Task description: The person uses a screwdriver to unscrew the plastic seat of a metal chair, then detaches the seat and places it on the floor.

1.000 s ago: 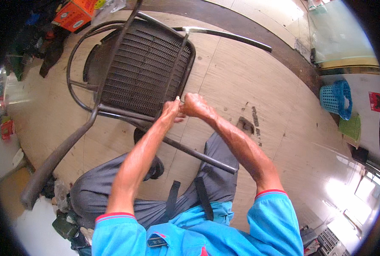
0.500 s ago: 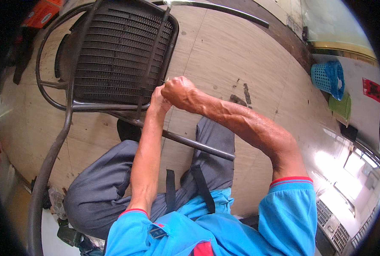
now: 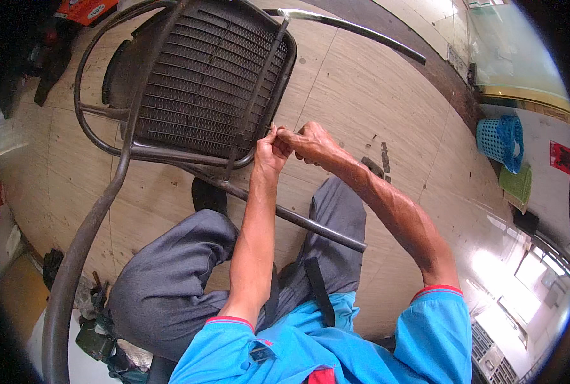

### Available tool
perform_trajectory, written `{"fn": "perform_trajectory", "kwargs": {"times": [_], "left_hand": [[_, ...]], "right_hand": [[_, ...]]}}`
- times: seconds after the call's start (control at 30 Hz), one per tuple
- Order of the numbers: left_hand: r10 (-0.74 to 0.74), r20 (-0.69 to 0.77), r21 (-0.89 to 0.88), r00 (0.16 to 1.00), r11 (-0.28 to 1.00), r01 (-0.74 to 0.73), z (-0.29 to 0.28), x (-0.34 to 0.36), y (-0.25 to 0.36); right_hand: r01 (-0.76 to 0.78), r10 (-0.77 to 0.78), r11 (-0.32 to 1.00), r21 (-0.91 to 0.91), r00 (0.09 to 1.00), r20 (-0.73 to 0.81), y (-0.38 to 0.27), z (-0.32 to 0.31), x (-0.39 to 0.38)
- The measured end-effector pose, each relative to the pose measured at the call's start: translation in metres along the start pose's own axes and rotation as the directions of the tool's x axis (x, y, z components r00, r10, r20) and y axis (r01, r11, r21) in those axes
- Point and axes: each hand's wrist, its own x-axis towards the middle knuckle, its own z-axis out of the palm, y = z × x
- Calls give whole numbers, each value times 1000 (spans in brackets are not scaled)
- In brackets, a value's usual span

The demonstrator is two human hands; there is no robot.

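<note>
A chair with a black woven-pattern plastic seat (image 3: 198, 83) and dark metal tube frame (image 3: 87, 256) lies tipped over on the floor in front of me. My left hand (image 3: 270, 155) is at the seat's near right corner, its fingers pinched together. Close against it, my right hand (image 3: 315, 144) is closed, with thumb and forefinger meeting the left fingertips. Whatever lies between the fingers is too small to make out. One straight frame tube (image 3: 310, 225) runs below my hands and across my leg.
Dark scraps (image 3: 374, 166) lie on the tiled floor (image 3: 336, 83) right of my hands. A blue basket (image 3: 499, 137) and a green container (image 3: 515, 185) stand at the right. An orange box (image 3: 87, 9) is at the far left, and a dark green item (image 3: 95, 340) lies lower left.
The chair and both hands appear shifted to the right in the view. My right hand has turned and drawn slightly off the left, which it overlapped before; its fingers now show more.
</note>
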Motion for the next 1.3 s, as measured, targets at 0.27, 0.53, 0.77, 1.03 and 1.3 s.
{"fn": "perform_trajectory", "kwargs": {"times": [0.27, 0.53, 0.77, 1.03, 1.3], "left_hand": [[52, -20, -74, 998, 996, -53, 3, 1, -19], [6, -51, 6, 999, 1000, -5, -2, 2, -16], [23, -19, -10, 1000, 1000, -23, 0, 2, -7], [67, -91, -2, 994, 998, -67, 14, -13, -9], [22, -252, 163, 968, 986, 20, 44, -23, 4]], "right_hand": [[456, -465, 564, -689, 864, 192, -11, -9, -2], [604, -591, 328, -726, 731, 341, -2, 1, -4], [11, -7, 997, -73, 998, 55, -8, -7, -11], [537, -565, 505, -676, 797, 212, -6, -4, -8], [525, -590, 433, -732, 780, 211, -11, -7, -8]]}}
